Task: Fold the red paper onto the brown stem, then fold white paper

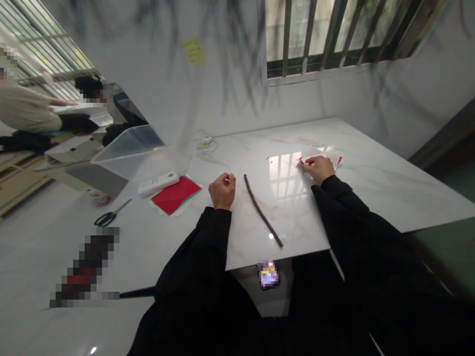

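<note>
Pressing under the right hand [319, 168] lies folded paper [336, 159].

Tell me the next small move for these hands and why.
Probably bring the left hand across to the paper. The right hand alone rests on that white-and-red piece, while the left is curled on the table beside the stick, seemingly holding nothing. A second hand would likely steady the paper.

— What else was on my table [371, 183]?
— Scissors [110, 216], a white remote [158, 183] touching red paper [175, 195] stacked on other sheets, and a clear bin [128, 151] behind them.
— Anything higher?
— I saw a yellow note [194, 51] on the wall, left of the barred window [334, 29].
</note>
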`<state>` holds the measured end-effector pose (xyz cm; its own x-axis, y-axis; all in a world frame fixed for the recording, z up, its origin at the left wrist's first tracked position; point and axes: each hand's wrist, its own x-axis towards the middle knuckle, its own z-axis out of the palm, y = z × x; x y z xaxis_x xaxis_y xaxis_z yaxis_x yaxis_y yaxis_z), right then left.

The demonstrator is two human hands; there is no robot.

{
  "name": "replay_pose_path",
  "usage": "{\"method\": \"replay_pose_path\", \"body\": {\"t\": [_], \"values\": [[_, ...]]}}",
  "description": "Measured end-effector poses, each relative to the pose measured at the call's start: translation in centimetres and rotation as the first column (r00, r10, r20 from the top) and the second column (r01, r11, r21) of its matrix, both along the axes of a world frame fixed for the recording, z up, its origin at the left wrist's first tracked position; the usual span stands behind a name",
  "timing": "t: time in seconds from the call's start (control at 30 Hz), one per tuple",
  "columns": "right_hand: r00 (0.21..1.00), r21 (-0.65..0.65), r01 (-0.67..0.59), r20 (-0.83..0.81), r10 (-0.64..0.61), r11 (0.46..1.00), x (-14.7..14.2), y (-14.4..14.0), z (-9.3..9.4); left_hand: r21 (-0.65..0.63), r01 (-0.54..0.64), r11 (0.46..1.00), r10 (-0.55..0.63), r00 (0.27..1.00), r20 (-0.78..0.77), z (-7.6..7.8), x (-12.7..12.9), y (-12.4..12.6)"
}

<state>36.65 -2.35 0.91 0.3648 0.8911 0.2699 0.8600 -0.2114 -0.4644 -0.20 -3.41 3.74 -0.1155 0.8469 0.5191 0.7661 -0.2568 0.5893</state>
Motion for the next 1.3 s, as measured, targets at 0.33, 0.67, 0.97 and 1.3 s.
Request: {"method": "replay_pose_path", "body": {"t": [0.33,0.67,0.97,1.3], "values": [[0.993,0.036,0.122,-0.011,-0.122,0.992,0.8,0.1,-0.5,-0.025,0.028,0.999,-0.028,1.000,0.002,-0.6,0.0,0.5],[0.991,0.028,0.070,-0.116,-0.066,0.997,1.8,0.5,-0.7,-0.059,0.079,0.995,-0.077,0.997,0.021,-1.0,-0.3,0.8],[0.962,0.085,0.160,-0.239,-0.136,0.983,2.4,0.3,-0.4,-0.041,0.088,0.995,-0.085,0.994,0.063,-0.7,-0.1,0.7],[0.893,0.270,0.373,-0.366,-0.263,0.888,2.9,-0.7,1.8,-0.058,0.125,0.990,-0.118,0.987,0.112,-0.8,0.0,0.7]]}}
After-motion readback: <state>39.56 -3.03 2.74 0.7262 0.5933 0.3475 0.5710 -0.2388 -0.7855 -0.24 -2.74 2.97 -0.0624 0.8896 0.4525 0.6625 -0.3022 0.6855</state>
